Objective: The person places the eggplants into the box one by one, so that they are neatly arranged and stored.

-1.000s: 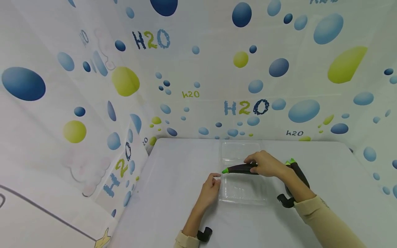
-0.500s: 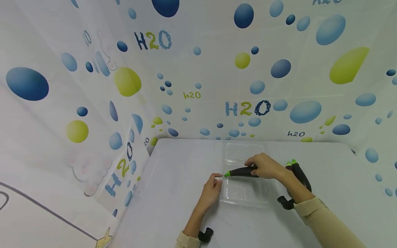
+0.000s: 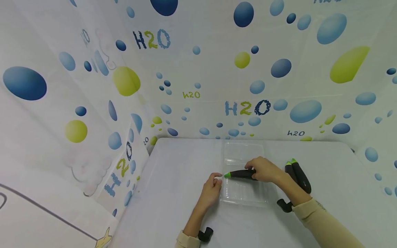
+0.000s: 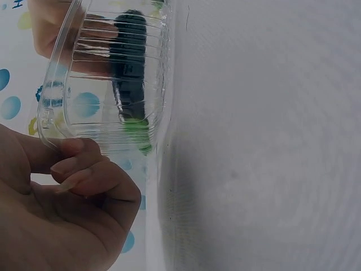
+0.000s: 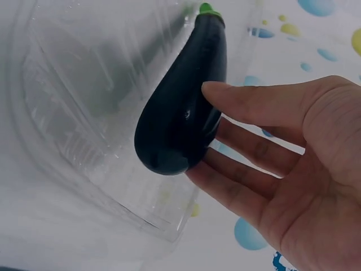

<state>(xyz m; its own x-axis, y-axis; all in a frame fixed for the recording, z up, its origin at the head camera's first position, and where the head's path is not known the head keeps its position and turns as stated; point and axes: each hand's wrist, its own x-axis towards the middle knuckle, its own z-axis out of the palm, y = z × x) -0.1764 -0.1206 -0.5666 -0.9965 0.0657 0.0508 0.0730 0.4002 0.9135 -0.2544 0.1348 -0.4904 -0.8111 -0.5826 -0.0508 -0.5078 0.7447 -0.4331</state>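
Observation:
My right hand (image 3: 265, 169) holds a dark eggplant (image 5: 180, 101) with a green stem end between thumb and fingers. The eggplant lies crosswise inside the clear plastic container (image 3: 243, 197), its green end toward the left wall. In the left wrist view its dark body shows through the ribbed side. My left hand (image 4: 73, 197) is at the container's left edge, thumb and curled fingers pinching the rim. In the head view, two more eggplants (image 3: 301, 177) lie side by side on the table, right of the container and partly behind the right forearm.
The container's lid half (image 3: 243, 150) lies folded back toward the rear of the white table (image 3: 183, 162). A curtain (image 3: 198, 69) printed with blue and green dots hangs behind and to the left. Each wrist carries a small black camera (image 3: 205, 234).
My right hand has come slightly nearer and lowered the eggplant into the container, its green end dropping too. My left hand has stayed at the rim.

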